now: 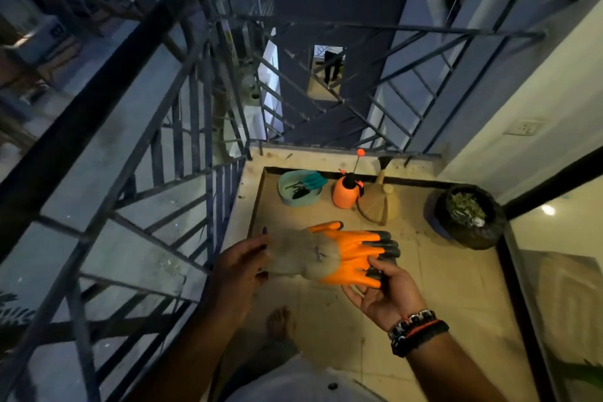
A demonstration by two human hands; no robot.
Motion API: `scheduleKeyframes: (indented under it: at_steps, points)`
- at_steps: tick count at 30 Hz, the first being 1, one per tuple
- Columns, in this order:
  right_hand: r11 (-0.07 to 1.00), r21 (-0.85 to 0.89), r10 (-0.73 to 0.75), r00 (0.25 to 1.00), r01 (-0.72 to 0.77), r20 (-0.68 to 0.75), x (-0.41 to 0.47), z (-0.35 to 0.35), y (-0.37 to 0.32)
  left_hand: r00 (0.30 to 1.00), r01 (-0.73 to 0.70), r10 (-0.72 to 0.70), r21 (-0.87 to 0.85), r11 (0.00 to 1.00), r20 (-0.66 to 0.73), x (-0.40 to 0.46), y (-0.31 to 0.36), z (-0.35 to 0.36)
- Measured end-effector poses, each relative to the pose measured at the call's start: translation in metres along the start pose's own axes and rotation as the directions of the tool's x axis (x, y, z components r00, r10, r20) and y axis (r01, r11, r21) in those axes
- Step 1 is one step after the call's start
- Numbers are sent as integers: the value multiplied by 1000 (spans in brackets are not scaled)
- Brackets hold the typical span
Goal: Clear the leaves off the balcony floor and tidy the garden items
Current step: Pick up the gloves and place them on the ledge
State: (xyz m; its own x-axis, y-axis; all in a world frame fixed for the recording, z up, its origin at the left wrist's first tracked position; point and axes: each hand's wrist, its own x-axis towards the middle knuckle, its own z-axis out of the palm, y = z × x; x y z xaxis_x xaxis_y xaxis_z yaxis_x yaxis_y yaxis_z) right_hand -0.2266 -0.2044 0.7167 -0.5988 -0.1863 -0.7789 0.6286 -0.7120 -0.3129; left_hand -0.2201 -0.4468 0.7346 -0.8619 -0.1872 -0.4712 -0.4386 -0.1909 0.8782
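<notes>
I hold grey-and-orange garden gloves (329, 254) with black fingertips flat over the balcony floor. My left hand (239, 268) grips the grey cuff end. My right hand (381, 290) pinches the fingertip end from below, a beaded bracelet on its wrist. On the tiled floor (456, 287) beyond stand a teal bowl (298, 188) with small teal-handled tools, an orange spray bottle (346, 191), and a broom head with dustpan (380, 202). A black-lined bin (466, 215) at the right holds collected leaves.
A metal railing (169, 147) runs along the left and far edge, with a drop beyond. A wall (538, 101) with a switch plate and a glass door (561, 271) bound the right. My bare foot (279, 321) stands on the tiles below the gloves.
</notes>
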Motion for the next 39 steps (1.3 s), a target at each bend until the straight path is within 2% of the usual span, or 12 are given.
scheduleKeyframes:
  at_steps: [6,13,15,17,19,20,25,28,31,34,36,39]
  points:
    - [1000,15,27,995,-25,-91,77,34,-42,996,-16,6,112,994,83,89,42,19]
    - [989,-127,-89,993,78,-81,178,65,-96,986,-91,65,168,981,157,196,78,68]
    - [956,-290,-95,979,40,-179,217,67,-118,989,-100,78,182,978,128,234,76,85]
    - [736,-676,-322,896,33,-307,256,68,-136,992,-113,92,259,959,90,270,71,100]
    - [385,-918,-564,811,95,-152,294,78,-150,993,-116,100,377,919,63,309,62,116]
    - [356,-920,-533,844,161,-58,310,89,-154,994,-110,93,406,907,60,329,55,123]
    - [782,-617,-56,996,86,68,420,131,-157,995,-95,70,437,894,73,432,-8,158]
    - [849,-519,-75,995,98,64,498,130,-152,996,31,-70,490,871,60,487,-59,166]
    - [833,-538,-208,974,130,-87,569,110,-152,978,104,-146,260,960,150,539,-105,167]
    - [775,-623,-221,969,107,-107,627,87,-151,927,336,-359,-185,924,-112,583,-161,158]
    - [748,-659,-218,968,84,-124,654,77,-148,757,477,-622,-479,737,-202,607,-208,149]
    - [751,-658,-171,978,52,-118,687,62,-143,571,581,-810,-763,285,133,652,-272,141]
